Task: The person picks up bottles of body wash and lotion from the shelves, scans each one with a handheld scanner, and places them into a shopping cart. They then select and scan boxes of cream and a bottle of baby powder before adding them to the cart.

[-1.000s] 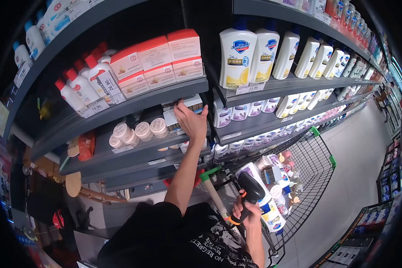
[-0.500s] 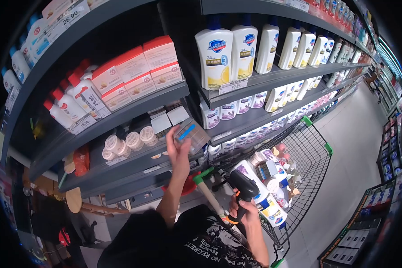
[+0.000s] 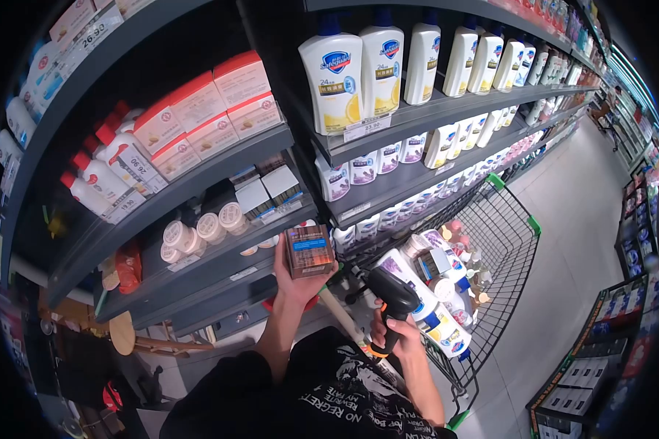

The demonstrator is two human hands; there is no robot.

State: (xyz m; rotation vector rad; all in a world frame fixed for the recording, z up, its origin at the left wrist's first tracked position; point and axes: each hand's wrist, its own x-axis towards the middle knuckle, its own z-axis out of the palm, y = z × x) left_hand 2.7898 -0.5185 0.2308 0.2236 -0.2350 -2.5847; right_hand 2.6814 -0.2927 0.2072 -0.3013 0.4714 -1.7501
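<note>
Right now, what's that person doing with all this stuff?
A person is beside some store shelves. Their left hand holds a brown box with a blue stripe on it. Their right hand grips a black handheld device with orange trim, maybe a scanner. Next to them is a wire cart with green corners, and bottles and other things lie inside it.

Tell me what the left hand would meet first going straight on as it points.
Probably the shelf edge below the white-topped boxes, the brown box in the left hand touching first; depth is unclear.
</note>
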